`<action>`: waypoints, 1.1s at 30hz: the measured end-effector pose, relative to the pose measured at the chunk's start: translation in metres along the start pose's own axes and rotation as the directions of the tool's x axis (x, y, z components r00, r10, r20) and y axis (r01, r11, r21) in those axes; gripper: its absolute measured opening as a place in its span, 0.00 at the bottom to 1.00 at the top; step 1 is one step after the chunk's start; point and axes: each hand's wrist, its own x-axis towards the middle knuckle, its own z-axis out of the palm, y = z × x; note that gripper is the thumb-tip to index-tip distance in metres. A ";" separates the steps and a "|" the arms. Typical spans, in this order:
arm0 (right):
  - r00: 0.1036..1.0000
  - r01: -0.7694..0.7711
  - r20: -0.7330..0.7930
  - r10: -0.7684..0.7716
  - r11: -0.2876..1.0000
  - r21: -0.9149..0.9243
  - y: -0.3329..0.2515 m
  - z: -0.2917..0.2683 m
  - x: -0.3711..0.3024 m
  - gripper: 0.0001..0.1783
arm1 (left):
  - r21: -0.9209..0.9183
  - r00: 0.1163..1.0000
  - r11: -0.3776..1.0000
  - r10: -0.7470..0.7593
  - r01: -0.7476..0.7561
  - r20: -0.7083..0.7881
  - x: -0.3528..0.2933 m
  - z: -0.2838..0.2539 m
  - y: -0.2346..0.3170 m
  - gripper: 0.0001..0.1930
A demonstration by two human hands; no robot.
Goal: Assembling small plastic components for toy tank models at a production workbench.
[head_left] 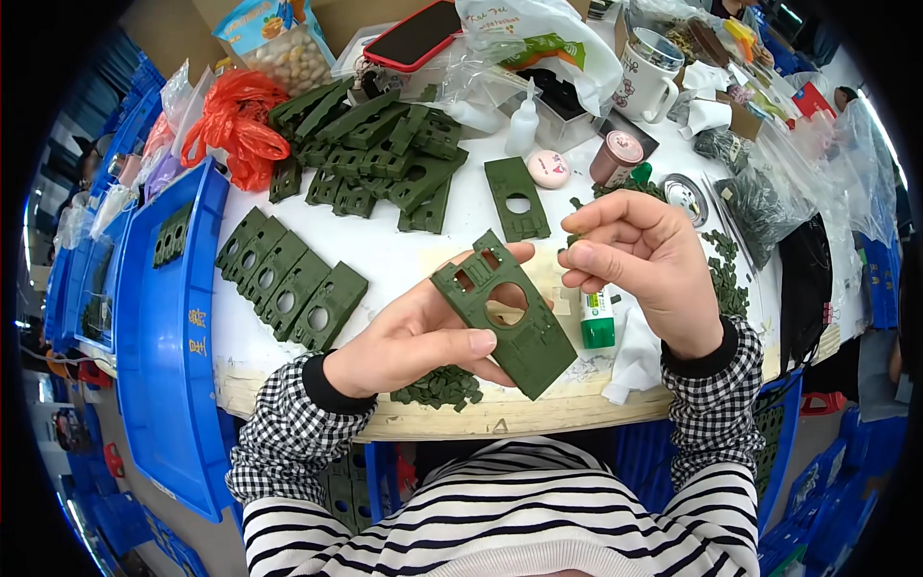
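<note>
My left hand [409,337] grips a dark green plastic model-vehicle hull plate [531,351], tilted above the table, with the thumb on its near edge. A large round hole and two small square openings pass through the plate. To its upper right, my right hand [659,264] pinches a tiny dark green part [574,239] between thumb and fingertips, apart from the plate. Below the right hand is a small white bottle with a green cap [597,332]. A heap of small green parts [437,388] lies under my left wrist. One more hull plate [519,226] rests beyond the held one.
A row of hull plates [279,274] lies on the left, with a larger stack [385,159] behind. A blue tray [168,385] borders the table. Farther back are a white squeeze bottle [522,125], a mug [646,77], a phone [413,37] and a red bag [238,125].
</note>
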 end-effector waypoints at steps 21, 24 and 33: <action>0.964 0.264 0.090 -0.249 0.907 -0.327 0.018 0.026 -0.002 0.05 | -0.048 0.999 0.999 -0.011 0.013 0.049 -0.004 -0.002 -0.012 0.36; 0.943 0.328 0.095 -0.320 0.841 -0.431 0.027 0.029 0.000 0.05 | 0.011 0.998 0.998 -0.059 0.059 0.034 -0.004 -0.002 -0.012 0.39; 0.951 0.307 0.120 -0.284 0.831 -0.464 0.031 0.034 0.001 0.04 | 0.021 0.998 1.000 -0.008 0.007 0.055 0.000 0.002 -0.016 0.33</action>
